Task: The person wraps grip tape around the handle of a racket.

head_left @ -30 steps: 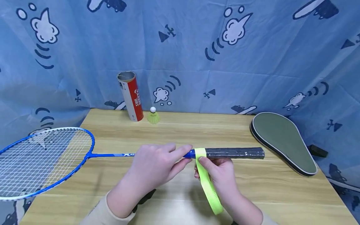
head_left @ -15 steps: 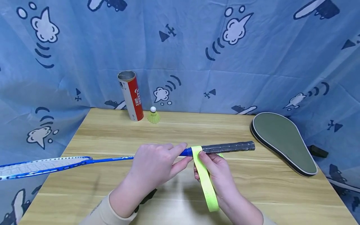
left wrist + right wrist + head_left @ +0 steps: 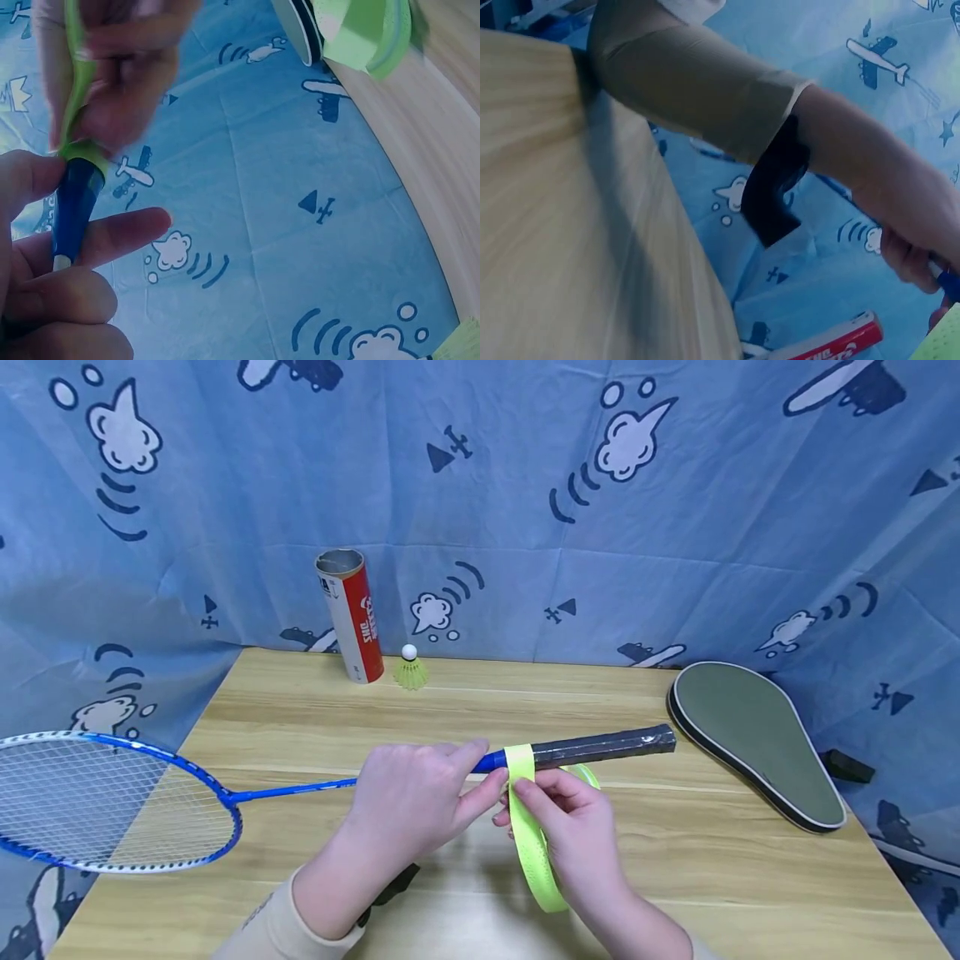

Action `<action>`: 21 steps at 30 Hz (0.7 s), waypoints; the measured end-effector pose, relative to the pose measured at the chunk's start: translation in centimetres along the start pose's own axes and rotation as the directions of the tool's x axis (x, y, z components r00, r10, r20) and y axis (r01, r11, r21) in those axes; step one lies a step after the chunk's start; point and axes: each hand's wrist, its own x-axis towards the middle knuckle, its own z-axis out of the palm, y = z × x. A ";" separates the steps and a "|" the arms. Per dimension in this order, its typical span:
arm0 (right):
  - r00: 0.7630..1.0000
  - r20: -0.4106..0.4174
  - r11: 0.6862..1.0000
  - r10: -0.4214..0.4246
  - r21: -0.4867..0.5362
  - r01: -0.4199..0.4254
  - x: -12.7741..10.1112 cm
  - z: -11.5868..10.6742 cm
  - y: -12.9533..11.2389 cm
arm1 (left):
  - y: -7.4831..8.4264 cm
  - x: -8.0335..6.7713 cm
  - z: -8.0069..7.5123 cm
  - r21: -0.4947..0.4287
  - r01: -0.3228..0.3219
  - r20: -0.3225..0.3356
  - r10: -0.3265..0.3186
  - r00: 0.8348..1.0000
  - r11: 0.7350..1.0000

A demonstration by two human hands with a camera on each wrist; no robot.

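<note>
A blue badminton racket [image 3: 292,790] is held above the table, its head at the left and its dark handle [image 3: 600,747] pointing right. My left hand [image 3: 420,793] grips the shaft close to the blue cone [image 3: 77,199]. One turn of neon yellow-green grip tape [image 3: 521,762] circles the top of the handle. My right hand [image 3: 573,827] pinches the tape just below the handle with thumb and fingers. From there the tape hangs in a loop under the hand, and more of it shows behind the fingers. In the right wrist view, tape [image 3: 941,341] fills the lower right corner.
On the wooden table [image 3: 300,710] a red and white shuttlecock tube [image 3: 352,618] stands at the back, beside a yellow shuttlecock [image 3: 410,668]. A green paddle-shaped case [image 3: 753,739] lies at the right. A blue patterned curtain [image 3: 480,502] hangs behind.
The racket has rolled about its shaft, its head turning edge-on and then showing its strings again. The handle end has risen and shifted left. The right hand has moved slightly left with the tape.
</note>
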 end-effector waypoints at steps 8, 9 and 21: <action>0.982 -0.162 0.981 -0.095 -0.185 0.064 0.2 0.0 0.6 | 0.0 -0.1 -0.3 -0.047 0.006 0.028 -0.005 1.000 0.999; 0.980 -0.167 0.979 -0.105 -0.190 0.073 0.2 0.0 0.6 | 0.0 -0.1 -0.4 -0.059 0.012 0.042 -0.009 0.999 0.998; 0.954 -0.086 0.951 -0.286 -0.146 0.272 0.0 -0.1 0.8 | 0.2 0.1 -1.2 -0.204 0.132 0.163 -0.099 0.982 0.970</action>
